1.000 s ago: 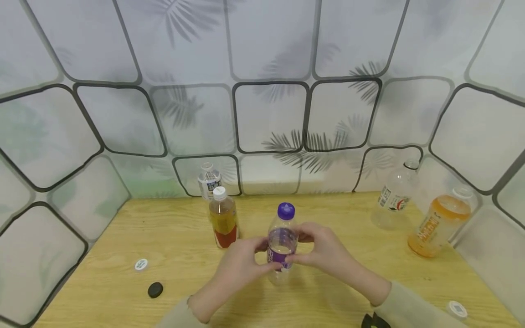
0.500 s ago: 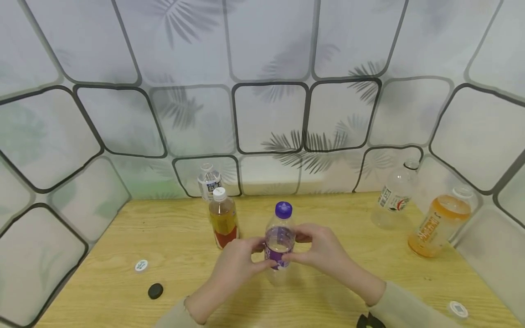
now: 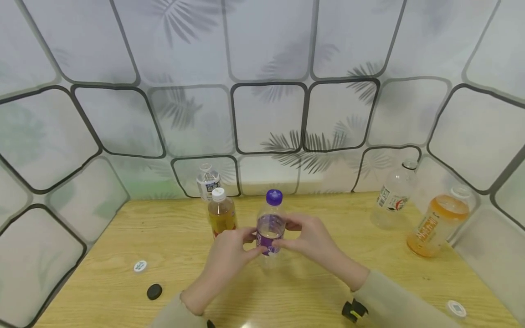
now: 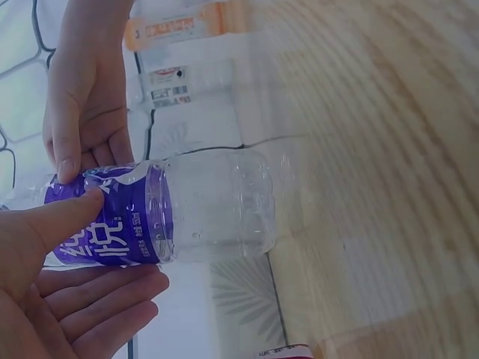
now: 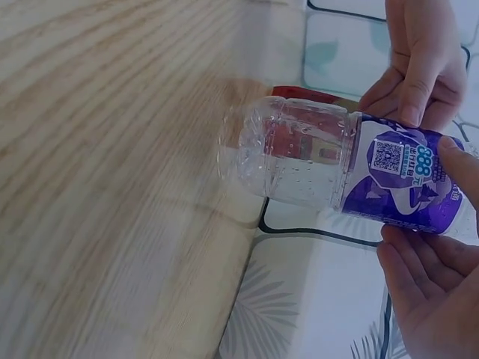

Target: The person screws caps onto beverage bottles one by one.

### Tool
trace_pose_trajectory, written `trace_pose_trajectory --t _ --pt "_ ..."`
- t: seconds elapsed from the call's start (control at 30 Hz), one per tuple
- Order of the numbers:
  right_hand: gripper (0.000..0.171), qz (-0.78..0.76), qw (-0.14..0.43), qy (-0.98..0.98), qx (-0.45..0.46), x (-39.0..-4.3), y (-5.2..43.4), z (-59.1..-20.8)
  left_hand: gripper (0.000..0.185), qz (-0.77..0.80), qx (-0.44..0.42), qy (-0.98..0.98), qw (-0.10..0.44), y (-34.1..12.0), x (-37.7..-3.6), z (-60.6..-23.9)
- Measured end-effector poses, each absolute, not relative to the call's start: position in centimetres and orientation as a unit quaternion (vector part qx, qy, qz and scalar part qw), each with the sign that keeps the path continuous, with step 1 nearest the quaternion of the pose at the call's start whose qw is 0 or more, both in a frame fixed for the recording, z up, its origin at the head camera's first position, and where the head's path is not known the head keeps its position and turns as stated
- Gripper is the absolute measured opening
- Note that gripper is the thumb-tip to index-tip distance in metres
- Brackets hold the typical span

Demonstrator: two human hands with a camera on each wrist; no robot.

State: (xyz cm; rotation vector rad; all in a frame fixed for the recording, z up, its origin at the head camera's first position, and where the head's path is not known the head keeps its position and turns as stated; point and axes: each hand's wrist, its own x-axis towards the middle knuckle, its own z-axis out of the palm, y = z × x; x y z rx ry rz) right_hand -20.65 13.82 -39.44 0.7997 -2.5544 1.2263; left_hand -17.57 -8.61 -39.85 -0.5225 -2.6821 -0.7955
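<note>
A clear plastic bottle (image 3: 270, 223) with a purple label and purple cap stands upright between both hands, a little liquid showing inside. My left hand (image 3: 229, 253) grips its left side, thumb across the front of the label. From the other side my right hand (image 3: 313, 237) holds it, thumb on the label and fingers behind. In the left wrist view the bottle's lower part (image 4: 213, 206) is bare and see-through. The right wrist view shows its base (image 5: 251, 142) right at the wooden table (image 5: 112, 187). Just behind my left hand stands an amber drink bottle (image 3: 222, 214) with a white cap.
Behind the amber bottle is a clear uncapped bottle (image 3: 208, 181). On the right stand another clear bottle (image 3: 393, 196) and an orange-labelled bottle (image 3: 439, 225). A white cap (image 3: 140, 266) and a black cap (image 3: 154, 291) lie left; another white cap (image 3: 456, 309) lies front right.
Both hands have moved the purple-capped bottle to the left and farther from me, nearer the amber bottle. Their grip looks the same; the other bottles and caps stay put.
</note>
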Motion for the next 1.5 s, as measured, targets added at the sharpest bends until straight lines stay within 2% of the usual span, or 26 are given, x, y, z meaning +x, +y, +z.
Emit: trace_pose_trajectory --t 0.43,0.97,1.5 --pt "0.062 0.423 0.096 -0.87 0.234 -22.6 11.9 -38.7 0.033 -0.23 -0.133 -0.944 0.195 -8.9 -18.8 -39.5" --pt "0.061 0.43 0.096 -0.868 0.231 -24.4 10.1 -38.9 0.03 -0.234 -0.095 -0.946 0.203 -9.5 -19.7 -39.7" --pt "0.06 0.437 0.076 -0.866 0.233 -25.0 9.3 -39.3 0.031 -0.222 -0.078 -0.954 0.186 -9.6 -19.9 -40.1"
